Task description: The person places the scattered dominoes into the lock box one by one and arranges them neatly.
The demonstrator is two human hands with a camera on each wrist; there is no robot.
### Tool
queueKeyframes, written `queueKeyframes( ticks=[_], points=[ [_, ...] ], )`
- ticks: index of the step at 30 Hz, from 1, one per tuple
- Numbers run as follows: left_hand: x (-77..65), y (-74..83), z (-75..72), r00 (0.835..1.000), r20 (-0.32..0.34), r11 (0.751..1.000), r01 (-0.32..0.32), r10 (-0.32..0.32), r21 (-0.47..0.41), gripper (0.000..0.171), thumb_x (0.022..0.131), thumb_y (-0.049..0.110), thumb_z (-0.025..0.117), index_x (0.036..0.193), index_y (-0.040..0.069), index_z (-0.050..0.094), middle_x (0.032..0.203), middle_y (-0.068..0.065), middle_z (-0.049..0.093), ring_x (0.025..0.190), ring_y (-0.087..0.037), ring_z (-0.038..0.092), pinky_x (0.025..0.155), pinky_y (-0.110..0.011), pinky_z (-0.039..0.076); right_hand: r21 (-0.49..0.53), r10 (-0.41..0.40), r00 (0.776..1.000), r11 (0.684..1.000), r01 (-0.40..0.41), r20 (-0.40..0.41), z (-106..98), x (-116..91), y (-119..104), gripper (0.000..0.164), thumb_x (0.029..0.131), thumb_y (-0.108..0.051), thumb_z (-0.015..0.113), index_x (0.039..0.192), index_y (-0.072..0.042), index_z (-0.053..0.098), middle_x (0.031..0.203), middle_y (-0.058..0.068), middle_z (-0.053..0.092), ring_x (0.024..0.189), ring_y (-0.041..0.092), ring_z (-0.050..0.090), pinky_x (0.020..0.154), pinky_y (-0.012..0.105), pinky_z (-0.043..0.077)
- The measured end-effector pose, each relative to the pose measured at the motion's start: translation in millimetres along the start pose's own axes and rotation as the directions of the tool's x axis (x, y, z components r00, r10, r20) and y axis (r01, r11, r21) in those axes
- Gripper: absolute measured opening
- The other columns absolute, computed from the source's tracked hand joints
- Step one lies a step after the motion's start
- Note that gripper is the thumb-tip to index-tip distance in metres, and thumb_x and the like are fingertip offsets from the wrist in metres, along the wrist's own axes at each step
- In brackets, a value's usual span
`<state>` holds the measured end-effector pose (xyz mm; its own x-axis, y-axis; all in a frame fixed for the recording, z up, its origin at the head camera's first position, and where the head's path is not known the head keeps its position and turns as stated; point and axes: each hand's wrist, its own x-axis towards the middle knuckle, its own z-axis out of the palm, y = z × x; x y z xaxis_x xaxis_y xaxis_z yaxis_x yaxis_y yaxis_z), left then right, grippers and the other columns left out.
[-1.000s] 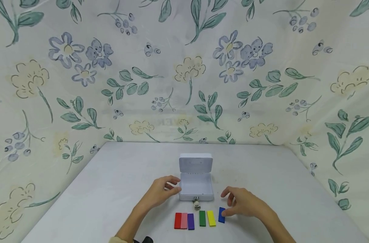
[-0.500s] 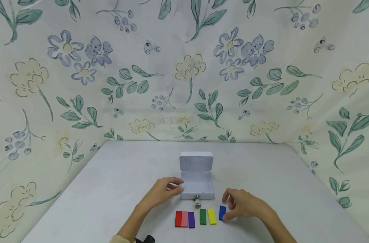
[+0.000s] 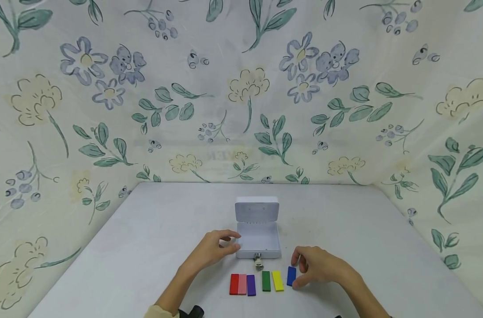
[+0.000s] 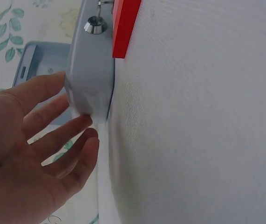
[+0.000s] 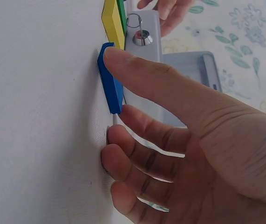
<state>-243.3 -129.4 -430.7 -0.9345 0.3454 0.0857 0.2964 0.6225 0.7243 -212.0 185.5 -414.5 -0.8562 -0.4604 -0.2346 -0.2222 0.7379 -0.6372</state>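
A small white metal box (image 3: pixel 265 255) stands with its lid raised, and keys (image 3: pixel 258 265) hang from the lock in its front. My left hand (image 3: pixel 209 251) is at the box's left side, its fingers loosely bent and fingertips against the wall and rim. To the right of the box, my right hand (image 3: pixel 321 265) pinches a blue rectangular block (image 5: pixel 110 84) lengthwise, thumb on its near end and index fingertip at its far end. The other fingers of that hand rest bent near the tabletop. The blue block lies flat on the table.
In front of the box lie a red block (image 3: pixel 234 284), a pink block (image 3: pixel 242 284) and a purple block (image 3: pixel 251 285) side by side. A green block (image 3: pixel 266 281) and a yellow block (image 3: pixel 278 281) lie further right. Floral cloth (image 3: pixel 209 110) hangs behind the white table (image 3: pixel 178 203).
My right index finger has come down to the blue block's far end, while the thumb slid toward its near end. The left fingertips have moved slightly right, over the box's side.
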Motion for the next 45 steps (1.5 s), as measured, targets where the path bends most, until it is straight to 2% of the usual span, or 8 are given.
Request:
queueKeyframes(
  ticks=[8,20,25,28,32,35,39,45],
  points=[
    [-0.5,2.7,-1.0,1.000,-0.015,1.000,0.015,-0.015,0.025,0.032,0.089,0.030,0.071,0.116,0.013,0.071,0.130,-0.012,0.065,0.127,-0.039,0.054,0.095,-0.059,0.053,0.008,-0.025,1.000,1.000,0.025,0.006,-1.1,-0.8,0.0,0.041,0.070,-0.025,0.088,0.096,-0.012,0.060,0.076,0.003,0.055,0.069,0.014,0.049,0.054,0.021,0.037],
    [-2.8,2.8,-3.9,0.999,0.008,0.998,0.045,-0.045,0.043,0.030,0.087,0.032,0.073,0.112,0.017,0.073,0.132,-0.012,0.064,0.129,-0.040,0.051,0.096,-0.066,0.048,0.015,-0.030,0.999,0.999,0.030,0.022,0.1,1.1,1.7,0.043,0.068,-0.024,0.089,0.097,-0.012,0.060,0.077,0.002,0.055,0.069,0.014,0.049,0.055,0.022,0.037],
    [-2.7,0.4,-5.2,0.999,0.020,0.998,0.050,-0.051,0.031,0.027,0.086,0.033,0.073,0.109,0.018,0.074,0.130,-0.012,0.065,0.128,-0.039,0.053,0.094,-0.064,0.051,0.010,-0.029,0.999,1.000,0.029,0.020,0.9,1.6,1.8,0.043,0.068,-0.023,0.089,0.097,-0.013,0.060,0.077,0.002,0.055,0.070,0.014,0.049,0.056,0.022,0.037],
    [-1.2,-1.3,-4.9,1.000,0.018,0.999,0.022,-0.023,0.023,0.025,0.088,0.030,0.072,0.109,0.016,0.075,0.127,-0.011,0.067,0.123,-0.038,0.056,0.093,-0.060,0.053,0.007,-0.033,0.999,0.999,0.033,0.020,1.4,1.6,1.9,0.042,0.068,-0.023,0.089,0.097,-0.012,0.060,0.077,0.002,0.055,0.069,0.014,0.049,0.055,0.022,0.037],
    [0.6,-4.1,-4.3,0.999,0.026,0.999,-0.022,0.023,-0.027,0.028,0.092,0.025,0.068,0.114,0.010,0.072,0.121,-0.012,0.070,0.108,-0.031,0.065,0.087,-0.046,0.059,0.007,-0.030,0.999,1.000,0.030,0.020,1.8,1.3,1.3,0.041,0.069,-0.021,0.089,0.097,-0.012,0.060,0.076,0.002,0.055,0.069,0.014,0.049,0.055,0.022,0.037],
    [0.9,-5.4,-4.1,0.999,0.046,0.996,-0.017,0.021,-0.085,0.035,0.092,0.022,0.068,0.123,0.006,0.067,0.125,-0.015,0.067,0.098,-0.027,0.069,0.079,-0.036,0.061,0.013,-0.022,0.999,1.000,0.022,0.024,1.8,0.7,0.1,0.041,0.069,-0.021,0.088,0.097,-0.012,0.060,0.077,0.002,0.055,0.069,0.014,0.049,0.055,0.022,0.037],
    [1.2,-5.7,-3.9,0.998,0.065,0.992,0.012,-0.004,-0.128,0.042,0.091,0.023,0.069,0.130,0.006,0.063,0.133,-0.017,0.062,0.099,-0.027,0.070,0.079,-0.037,0.062,0.020,-0.014,1.000,1.000,0.013,0.027,1.1,0.6,-1.6,0.040,0.070,-0.020,0.088,0.098,-0.012,0.061,0.078,0.003,0.056,0.071,0.015,0.050,0.056,0.022,0.038],
    [1.9,-6.7,-4.4,0.998,0.063,0.988,0.018,-0.009,-0.152,0.042,0.090,0.022,0.070,0.129,0.007,0.064,0.134,-0.016,0.062,0.101,-0.028,0.069,0.083,-0.042,0.061,0.024,-0.009,1.000,1.000,0.008,0.013,0.2,2.9,-2.4,0.039,0.070,-0.019,0.088,0.099,-0.011,0.064,0.079,0.004,0.057,0.073,0.016,0.051,0.056,0.022,0.040]
  ],
)
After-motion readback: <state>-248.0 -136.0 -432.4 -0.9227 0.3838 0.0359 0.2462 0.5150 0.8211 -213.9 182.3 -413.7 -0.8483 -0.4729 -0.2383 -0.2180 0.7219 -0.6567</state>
